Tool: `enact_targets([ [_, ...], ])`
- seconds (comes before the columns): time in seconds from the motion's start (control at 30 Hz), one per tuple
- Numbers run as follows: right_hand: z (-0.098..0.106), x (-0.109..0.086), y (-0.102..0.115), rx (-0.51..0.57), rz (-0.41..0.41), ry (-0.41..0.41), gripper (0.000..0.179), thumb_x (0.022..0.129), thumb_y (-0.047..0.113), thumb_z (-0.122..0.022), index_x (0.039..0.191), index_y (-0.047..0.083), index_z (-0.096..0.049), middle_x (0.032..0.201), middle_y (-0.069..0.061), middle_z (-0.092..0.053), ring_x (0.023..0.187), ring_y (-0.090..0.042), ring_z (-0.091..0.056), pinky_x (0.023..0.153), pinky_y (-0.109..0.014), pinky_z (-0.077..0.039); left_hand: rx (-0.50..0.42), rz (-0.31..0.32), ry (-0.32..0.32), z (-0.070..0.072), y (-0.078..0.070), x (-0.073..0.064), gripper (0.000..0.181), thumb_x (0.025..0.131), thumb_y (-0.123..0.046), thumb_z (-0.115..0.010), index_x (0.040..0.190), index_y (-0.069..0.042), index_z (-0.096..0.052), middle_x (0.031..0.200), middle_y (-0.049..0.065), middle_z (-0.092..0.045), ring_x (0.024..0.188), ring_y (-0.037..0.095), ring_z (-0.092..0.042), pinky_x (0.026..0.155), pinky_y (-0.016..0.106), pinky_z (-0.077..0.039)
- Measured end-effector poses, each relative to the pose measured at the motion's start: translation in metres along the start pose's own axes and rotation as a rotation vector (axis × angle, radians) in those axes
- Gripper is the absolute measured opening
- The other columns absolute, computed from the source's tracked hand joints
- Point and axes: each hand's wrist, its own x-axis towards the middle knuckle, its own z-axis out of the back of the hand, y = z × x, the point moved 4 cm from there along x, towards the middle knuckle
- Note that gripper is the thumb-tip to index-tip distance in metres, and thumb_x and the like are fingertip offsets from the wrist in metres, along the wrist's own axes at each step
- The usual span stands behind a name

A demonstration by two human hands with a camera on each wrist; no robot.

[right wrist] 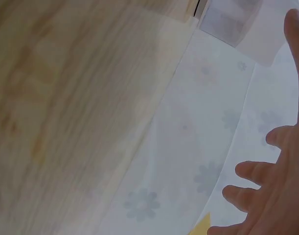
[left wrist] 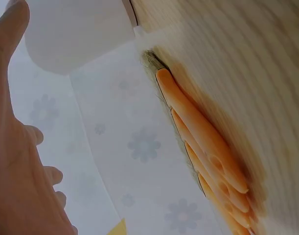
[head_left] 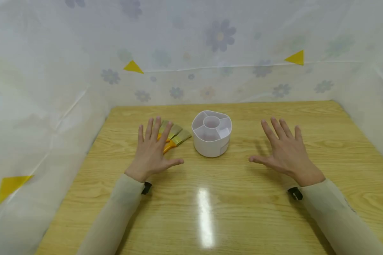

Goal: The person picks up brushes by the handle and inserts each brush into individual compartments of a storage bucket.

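Observation:
Both of my hands hover above the table with fingers spread, holding nothing. Below and beyond the left hand [head_left: 151,152] lie several paintbrushes [head_left: 181,137], fanned out, with orange handles and pale bristles. That hand partly hides them in the head view; in the left wrist view their orange handles [left wrist: 203,129] overlap in a row. A white divided organizer [head_left: 210,146] stands upright between the hands, with a round middle compartment and others around it. My right hand [head_left: 287,156] is to the right of the organizer, apart from it.
The wood-grain table [head_left: 236,216] reflects a bright streak of light near its front. Pale flower-patterned sheeting [head_left: 191,39] encloses the back and sides, marked with yellow triangles [head_left: 295,58]. A dark band [head_left: 295,193] shows at each wrist.

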Motion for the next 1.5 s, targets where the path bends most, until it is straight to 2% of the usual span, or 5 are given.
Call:
enact_targets([
  [0.23,0.002,0.000,0.000,0.073,0.014,-0.036,0.115,0.070,0.072,-0.065,0.155,0.020,-0.008,0.155,-0.019,-0.020,0.141,-0.040,-0.018,0.105,-0.064,-0.018,-0.043,-0.012,-0.033,0.002,-0.001,0.001,0.110,0.074,-0.076,-0.056,0.155,-0.021,-0.004,0.159,0.013,0.005,0.144,0.031,0.011,0.111,0.060,0.003],
  [0.53,0.002,0.000,0.003,0.165,0.050,-0.112,0.110,0.071,0.061,-0.074,0.154,0.015,-0.018,0.150,-0.022,-0.030,0.129,-0.045,-0.037,0.100,-0.059,-0.031,-0.063,-0.023,-0.032,0.004,-0.001,0.003,0.101,0.079,-0.072,-0.055,0.154,-0.016,-0.017,0.156,0.019,-0.015,0.144,0.036,-0.007,0.111,0.061,-0.004],
  [0.8,0.003,0.001,0.007,0.258,0.045,-0.159,0.104,0.071,0.052,-0.078,0.152,0.013,-0.026,0.145,-0.021,-0.039,0.125,-0.045,-0.042,0.092,-0.061,-0.039,-0.132,-0.038,-0.050,0.004,-0.001,0.002,0.090,0.082,-0.063,-0.060,0.150,-0.012,-0.028,0.148,0.023,-0.031,0.135,0.040,-0.028,0.107,0.062,-0.020],
  [1.07,0.003,-0.001,0.013,0.317,0.041,-0.142,0.098,0.075,0.046,-0.078,0.151,0.013,-0.026,0.143,-0.020,-0.041,0.124,-0.043,-0.044,0.084,-0.062,-0.043,-0.168,-0.049,-0.025,0.004,-0.003,0.002,0.082,0.085,-0.055,-0.063,0.144,-0.003,-0.039,0.145,0.025,-0.036,0.132,0.042,-0.035,0.104,0.058,-0.029],
  [1.5,0.003,0.000,0.018,0.358,0.043,-0.138,0.093,0.078,0.044,-0.077,0.150,0.013,-0.028,0.144,-0.018,-0.041,0.126,-0.039,-0.043,0.083,-0.061,-0.045,-0.202,-0.054,-0.034,0.003,-0.004,0.001,0.075,0.087,-0.049,-0.064,0.141,-0.003,-0.043,0.141,0.023,-0.040,0.130,0.039,-0.038,0.100,0.055,-0.036],
])
